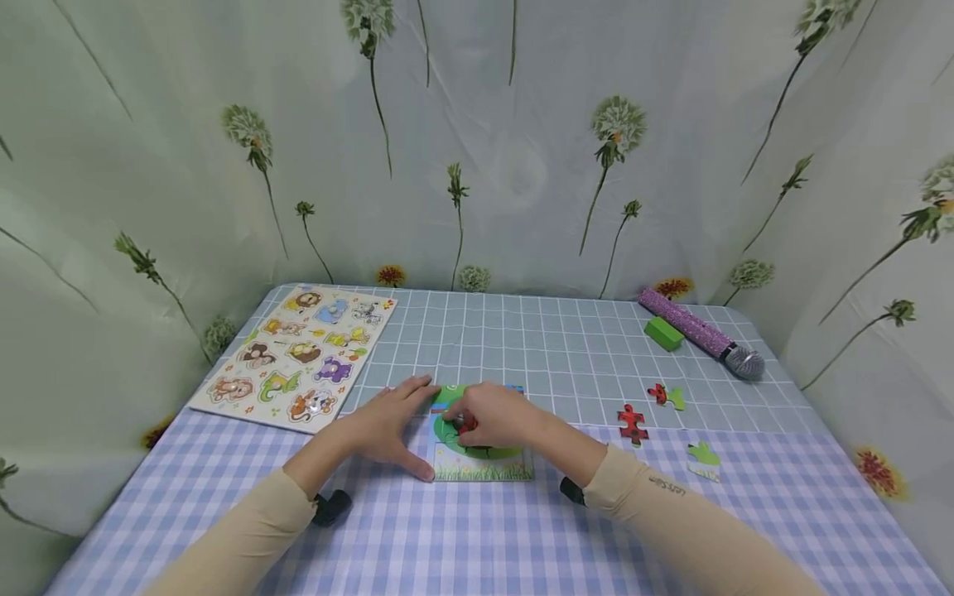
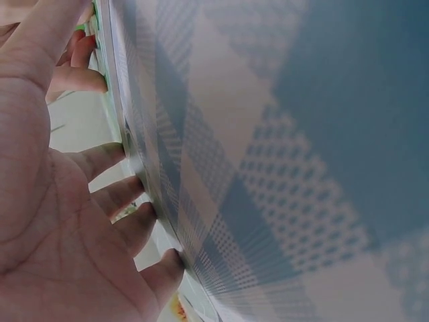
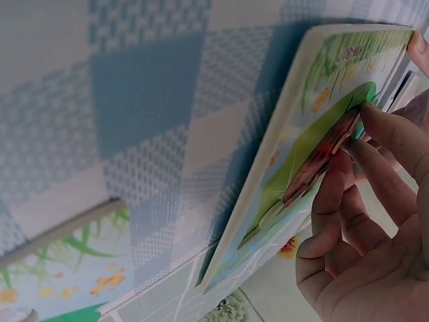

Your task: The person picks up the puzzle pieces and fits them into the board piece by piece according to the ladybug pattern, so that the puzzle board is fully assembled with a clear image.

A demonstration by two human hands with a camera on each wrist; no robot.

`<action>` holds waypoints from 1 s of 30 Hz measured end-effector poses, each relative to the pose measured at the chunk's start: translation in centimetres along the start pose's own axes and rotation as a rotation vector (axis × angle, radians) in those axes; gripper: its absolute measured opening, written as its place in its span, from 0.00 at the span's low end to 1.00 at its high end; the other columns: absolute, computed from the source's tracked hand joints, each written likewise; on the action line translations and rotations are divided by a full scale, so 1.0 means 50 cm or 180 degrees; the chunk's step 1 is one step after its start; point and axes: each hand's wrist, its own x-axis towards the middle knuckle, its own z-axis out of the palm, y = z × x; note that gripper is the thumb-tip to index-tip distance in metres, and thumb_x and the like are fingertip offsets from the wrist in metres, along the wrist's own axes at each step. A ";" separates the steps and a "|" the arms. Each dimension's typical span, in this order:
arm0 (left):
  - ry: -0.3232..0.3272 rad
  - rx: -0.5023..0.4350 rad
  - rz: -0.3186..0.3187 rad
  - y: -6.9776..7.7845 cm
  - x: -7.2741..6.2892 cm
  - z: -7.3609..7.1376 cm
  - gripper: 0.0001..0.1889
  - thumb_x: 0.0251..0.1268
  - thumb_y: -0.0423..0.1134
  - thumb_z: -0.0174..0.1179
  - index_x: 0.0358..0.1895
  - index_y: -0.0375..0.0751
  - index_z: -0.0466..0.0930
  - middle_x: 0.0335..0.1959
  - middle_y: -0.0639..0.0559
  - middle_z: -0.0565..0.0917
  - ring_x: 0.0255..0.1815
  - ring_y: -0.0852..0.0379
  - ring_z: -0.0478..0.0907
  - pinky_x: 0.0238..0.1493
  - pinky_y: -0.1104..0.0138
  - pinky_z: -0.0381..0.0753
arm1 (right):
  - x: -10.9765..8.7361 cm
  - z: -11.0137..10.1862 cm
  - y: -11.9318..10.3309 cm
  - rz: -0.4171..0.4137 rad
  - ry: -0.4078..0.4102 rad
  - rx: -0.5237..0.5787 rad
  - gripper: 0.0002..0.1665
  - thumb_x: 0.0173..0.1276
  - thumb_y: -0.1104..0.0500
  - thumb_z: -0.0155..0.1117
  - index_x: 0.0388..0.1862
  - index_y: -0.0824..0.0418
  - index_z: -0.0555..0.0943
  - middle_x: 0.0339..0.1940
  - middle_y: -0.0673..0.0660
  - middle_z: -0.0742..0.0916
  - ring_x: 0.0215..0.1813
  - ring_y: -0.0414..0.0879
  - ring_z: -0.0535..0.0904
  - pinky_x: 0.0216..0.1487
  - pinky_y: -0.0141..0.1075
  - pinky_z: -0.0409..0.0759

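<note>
A small puzzle board (image 1: 484, 470) with a ladybug on a green leaf and a grassy lower edge lies before me. My right hand (image 1: 495, 415) is over it, thumb and fingertips pinching a red and dark puzzle piece (image 1: 465, 424) at the ladybug picture; in the right wrist view the fingers (image 3: 375, 127) meet right at the picture's surface and cover part of it. At the board's left side, my left hand (image 1: 389, 426) is spread, thumb by the lower left corner and fingertips near the upper left. Its palm and straight fingers (image 2: 110, 194) show in the left wrist view.
Loose puzzle pieces lie to the right: a red one (image 1: 632, 424), a red and green one (image 1: 666, 396) and a green and white one (image 1: 704, 460). Behind them are a green block (image 1: 663, 334) and a glittery microphone (image 1: 696, 331). An animal peg board (image 1: 294, 356) lies left.
</note>
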 end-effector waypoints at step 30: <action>0.0017 -0.0032 -0.0061 0.004 -0.004 0.008 0.70 0.44 0.68 0.84 0.87 0.39 0.54 0.89 0.35 0.52 0.90 0.34 0.50 0.85 0.30 0.50 | -0.107 -0.047 0.067 0.0385 0.0299 0.0184 0.21 0.71 0.54 0.77 0.62 0.55 0.89 0.44 0.50 0.90 0.45 0.44 0.85 0.45 0.36 0.84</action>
